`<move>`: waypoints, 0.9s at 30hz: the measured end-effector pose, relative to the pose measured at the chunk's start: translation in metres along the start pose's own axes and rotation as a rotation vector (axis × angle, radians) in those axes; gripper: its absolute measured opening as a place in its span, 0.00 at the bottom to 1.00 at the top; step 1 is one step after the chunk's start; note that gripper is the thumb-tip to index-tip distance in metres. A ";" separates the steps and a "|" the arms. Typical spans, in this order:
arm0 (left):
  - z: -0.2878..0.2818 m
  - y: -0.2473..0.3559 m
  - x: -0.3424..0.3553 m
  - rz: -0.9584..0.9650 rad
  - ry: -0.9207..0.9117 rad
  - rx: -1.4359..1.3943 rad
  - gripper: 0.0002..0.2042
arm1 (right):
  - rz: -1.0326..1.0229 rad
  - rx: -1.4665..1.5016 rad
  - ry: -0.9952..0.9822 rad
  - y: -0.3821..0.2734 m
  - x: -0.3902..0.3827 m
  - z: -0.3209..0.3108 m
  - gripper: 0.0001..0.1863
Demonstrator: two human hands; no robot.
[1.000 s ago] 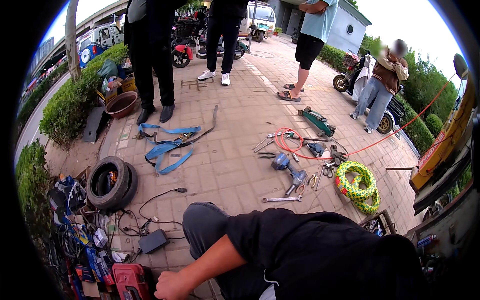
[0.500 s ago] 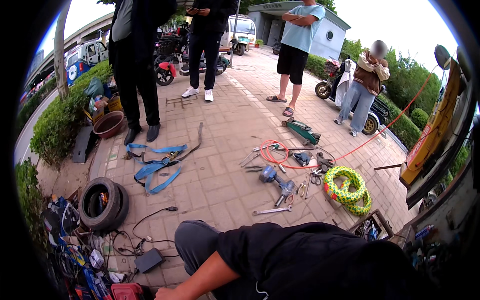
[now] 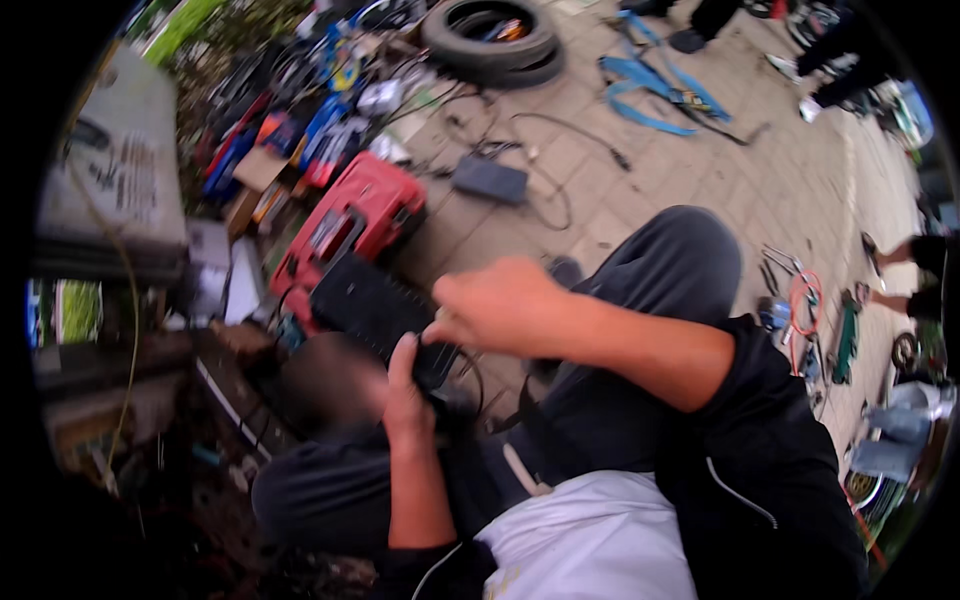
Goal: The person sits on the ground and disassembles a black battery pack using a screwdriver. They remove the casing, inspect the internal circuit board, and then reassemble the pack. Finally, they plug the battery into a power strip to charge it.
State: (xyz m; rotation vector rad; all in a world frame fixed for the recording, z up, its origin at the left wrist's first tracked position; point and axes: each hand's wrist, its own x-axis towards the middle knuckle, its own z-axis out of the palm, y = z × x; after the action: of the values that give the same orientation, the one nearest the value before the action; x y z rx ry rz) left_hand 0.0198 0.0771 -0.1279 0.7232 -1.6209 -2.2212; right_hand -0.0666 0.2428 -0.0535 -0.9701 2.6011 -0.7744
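Observation:
A flat black box (image 3: 365, 305), with a row of small marks or holes along one edge, lies tilted in front of me, partly over a red case (image 3: 340, 215). My left hand (image 3: 405, 400) is at its near side, thumb stretched along the box. The rest of that hand runs into a smeared brown patch. From the right, my right hand (image 3: 495, 305) bends over the box's right end, fingers curled and fingertips pressed together close to my left thumb. Whatever they pinch is too small or hidden. A dark cable (image 3: 475, 385) loops beside the box.
Two old tyres (image 3: 490, 45) lie beyond the red case. A dark power adapter (image 3: 490, 178) with cords rests on the paving, near blue straps (image 3: 650, 90). Boxes and parts crowd the left. A hose and tools (image 3: 805, 300) lie right, with people standing beyond.
The view has swung left and down, bringing in the black box, more of the red case and both hands. Earlier, just one hand showed, cut off at the lower edge.

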 end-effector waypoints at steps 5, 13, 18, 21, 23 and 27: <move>-0.019 0.006 -0.001 -0.100 0.037 -0.085 0.22 | -0.196 0.052 0.239 -0.015 0.005 0.024 0.21; -0.012 -0.022 0.006 -0.022 0.059 0.033 0.24 | 0.045 -0.023 -0.071 -0.002 0.001 0.003 0.20; -0.008 -0.028 0.010 -0.077 0.044 -0.029 0.22 | -0.018 0.030 0.066 0.004 0.006 0.013 0.16; -0.035 -0.039 0.012 -0.021 0.003 -0.010 0.26 | 0.039 -0.076 -0.135 0.005 0.010 0.030 0.17; -0.032 -0.042 0.015 -0.071 0.095 0.032 0.28 | -0.085 -0.010 0.063 0.013 0.005 0.035 0.17; -0.055 -0.088 0.043 -0.053 0.064 0.073 0.33 | -0.123 0.103 0.166 0.015 0.005 0.043 0.19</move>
State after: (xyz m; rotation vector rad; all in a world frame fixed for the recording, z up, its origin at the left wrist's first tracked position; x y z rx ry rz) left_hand 0.0197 0.0393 -0.2336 0.8575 -1.6781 -2.1607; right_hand -0.0603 0.2318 -0.0978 -1.0867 2.6274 -1.0509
